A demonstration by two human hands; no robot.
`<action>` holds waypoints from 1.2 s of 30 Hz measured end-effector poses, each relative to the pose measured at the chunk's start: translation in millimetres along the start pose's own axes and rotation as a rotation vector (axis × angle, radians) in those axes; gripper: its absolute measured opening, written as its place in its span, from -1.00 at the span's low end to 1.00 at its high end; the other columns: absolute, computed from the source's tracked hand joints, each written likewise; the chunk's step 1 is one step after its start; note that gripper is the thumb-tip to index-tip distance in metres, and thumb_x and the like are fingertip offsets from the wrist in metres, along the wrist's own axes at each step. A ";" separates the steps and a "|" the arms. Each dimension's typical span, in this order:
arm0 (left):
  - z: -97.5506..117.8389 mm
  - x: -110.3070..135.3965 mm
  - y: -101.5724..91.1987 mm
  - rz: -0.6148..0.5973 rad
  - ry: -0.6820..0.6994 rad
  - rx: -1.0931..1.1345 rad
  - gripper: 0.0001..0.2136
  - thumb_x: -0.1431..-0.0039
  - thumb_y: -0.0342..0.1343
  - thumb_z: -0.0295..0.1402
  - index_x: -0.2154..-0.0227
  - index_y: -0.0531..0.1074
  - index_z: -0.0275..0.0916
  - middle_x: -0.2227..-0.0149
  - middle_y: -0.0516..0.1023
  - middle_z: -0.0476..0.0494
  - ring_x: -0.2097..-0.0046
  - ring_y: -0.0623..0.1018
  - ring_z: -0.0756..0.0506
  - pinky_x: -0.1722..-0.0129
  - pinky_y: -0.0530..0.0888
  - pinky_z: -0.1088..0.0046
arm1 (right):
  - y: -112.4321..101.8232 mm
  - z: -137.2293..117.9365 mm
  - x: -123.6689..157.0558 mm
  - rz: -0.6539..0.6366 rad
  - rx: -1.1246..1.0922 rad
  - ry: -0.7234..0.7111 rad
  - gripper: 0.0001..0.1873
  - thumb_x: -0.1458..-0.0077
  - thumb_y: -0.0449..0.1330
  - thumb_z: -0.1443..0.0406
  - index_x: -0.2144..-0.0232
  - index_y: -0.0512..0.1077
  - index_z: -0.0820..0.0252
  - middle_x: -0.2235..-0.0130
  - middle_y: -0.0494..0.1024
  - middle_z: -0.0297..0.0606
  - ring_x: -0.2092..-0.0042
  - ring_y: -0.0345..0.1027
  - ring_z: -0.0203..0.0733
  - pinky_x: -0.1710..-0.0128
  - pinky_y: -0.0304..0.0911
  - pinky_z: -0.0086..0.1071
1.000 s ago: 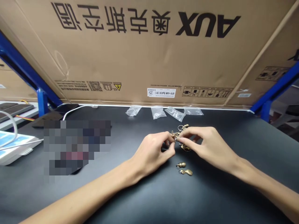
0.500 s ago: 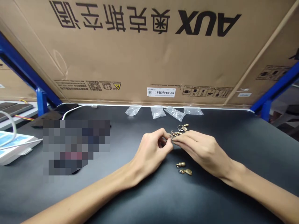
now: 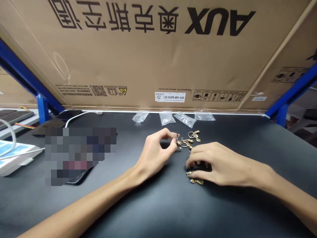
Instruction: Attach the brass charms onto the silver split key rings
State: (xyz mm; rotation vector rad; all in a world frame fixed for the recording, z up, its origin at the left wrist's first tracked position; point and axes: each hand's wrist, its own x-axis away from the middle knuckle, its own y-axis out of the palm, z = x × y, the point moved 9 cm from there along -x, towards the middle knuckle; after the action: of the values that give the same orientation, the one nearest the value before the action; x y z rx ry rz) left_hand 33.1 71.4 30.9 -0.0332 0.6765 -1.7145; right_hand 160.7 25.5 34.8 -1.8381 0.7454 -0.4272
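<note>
My left hand (image 3: pixel 160 147) pinches a small metal key ring (image 3: pixel 176 136) between thumb and index finger. Just right of those fingertips, brass-coloured key rings with pendants (image 3: pixel 184 143) lie on the black tabletop. My right hand (image 3: pixel 215 163) is over the table, its thumb and curled fingers apart with a gap between them. Its thumb is at a small gourd-shaped brass pendant (image 3: pixel 189 173), partly covering it. Below the thumb lies a flatter brass pendant (image 3: pixel 197 181) with a small ring. Farther back is another key ring with pendants (image 3: pixel 194 135).
Several clear plastic bags (image 3: pixel 167 118) lie along the back edge, before a large cardboard box (image 3: pixel 138 62). Blue metal struts (image 3: pixel 43 107) flank the box. A blurred-out patch (image 3: pixel 79 155) covers things at left, near a white cable (image 3: pixel 80 114) and a white box (image 3: pixel 17 155).
My right hand has left the key ring at my left fingertips and moved down and towards me, to the gourd pendant. My left hand has shifted slightly left and up, still pinching.
</note>
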 end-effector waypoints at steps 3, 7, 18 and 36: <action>0.8 0.6 2.4 -0.015 0.003 0.001 -0.88 -0.22 0.08 -0.34 0.39 0.46 -0.24 0.20 0.64 -0.08 0.10 0.59 -0.11 0.01 0.47 0.33 | 5.5 -4.0 -0.1 -0.001 0.069 -0.036 -0.89 -0.22 0.17 0.29 0.29 0.52 0.05 0.33 0.53 -0.37 0.35 0.37 -0.27 0.33 0.18 -0.39; 0.5 0.5 3.8 -0.030 -0.002 -0.005 -0.89 -0.22 0.08 -0.35 0.38 0.45 -0.23 0.21 0.63 -0.06 0.10 0.58 -0.10 0.01 0.46 0.35 | 9.6 -1.4 -2.4 0.021 0.110 -0.013 -0.88 -0.24 0.12 0.31 0.29 0.47 0.10 0.33 0.52 -0.35 0.35 0.35 -0.26 0.35 0.17 -0.38; 5.9 3.8 9.9 -0.089 0.030 0.054 -0.88 -0.22 0.06 -0.37 0.41 0.43 -0.24 0.25 0.62 -0.06 0.12 0.58 -0.09 0.04 0.46 0.37 | -3.6 28.8 -4.1 0.338 -0.574 0.301 -0.88 -0.15 0.21 0.23 0.35 0.39 0.16 0.36 0.53 -0.35 0.39 0.43 -0.27 0.36 0.37 -0.40; 21.0 11.1 11.4 -0.042 0.177 -0.059 -0.94 -0.17 0.10 -0.45 0.40 0.44 -0.23 0.14 0.65 -0.13 0.10 0.61 -0.11 0.05 0.49 0.36 | -1.1 40.7 -0.4 0.472 -0.884 0.391 -0.66 -0.10 0.29 0.08 0.17 0.40 0.15 0.31 0.65 -0.25 0.28 0.53 -0.15 0.32 0.39 -0.37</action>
State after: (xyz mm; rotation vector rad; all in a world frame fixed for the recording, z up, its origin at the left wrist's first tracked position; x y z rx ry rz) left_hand 48.0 51.5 39.5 0.0644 0.8630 -1.7515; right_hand 185.3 54.6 20.4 -2.2894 1.8036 -0.1375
